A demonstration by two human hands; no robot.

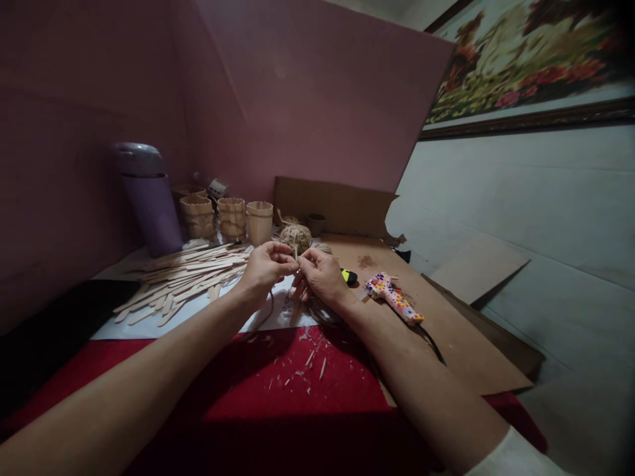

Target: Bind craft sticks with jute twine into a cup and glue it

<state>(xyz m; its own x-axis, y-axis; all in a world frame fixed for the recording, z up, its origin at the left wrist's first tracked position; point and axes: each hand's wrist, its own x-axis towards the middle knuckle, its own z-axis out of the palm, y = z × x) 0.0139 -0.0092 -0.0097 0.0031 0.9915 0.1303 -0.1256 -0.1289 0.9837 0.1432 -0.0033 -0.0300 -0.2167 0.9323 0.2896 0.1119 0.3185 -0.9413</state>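
My left hand [270, 270] and my right hand [323, 276] meet fingertip to fingertip over the middle of the table, both closed in a pinch. A brown strand of twine [271, 305] hangs in a loop below them, and its end seems to be between the fingers; the exact grip is too small to make out. Just behind the fingertips sits a ball of twine [296, 236]. Beside my right hand lies a yellow and black tool [349, 276], partly hidden. Farther right, a glue gun [395, 297] in flowered wrapping rests on the cardboard.
Many flat wooden sticks [191, 277] are heaped on white paper at left. Behind them stand several wooden cups [260, 223] and a purple flask [151, 205]. A cardboard sheet [446, 344] covers the right side. Wood scraps [311, 360] litter the red cloth [278, 403].
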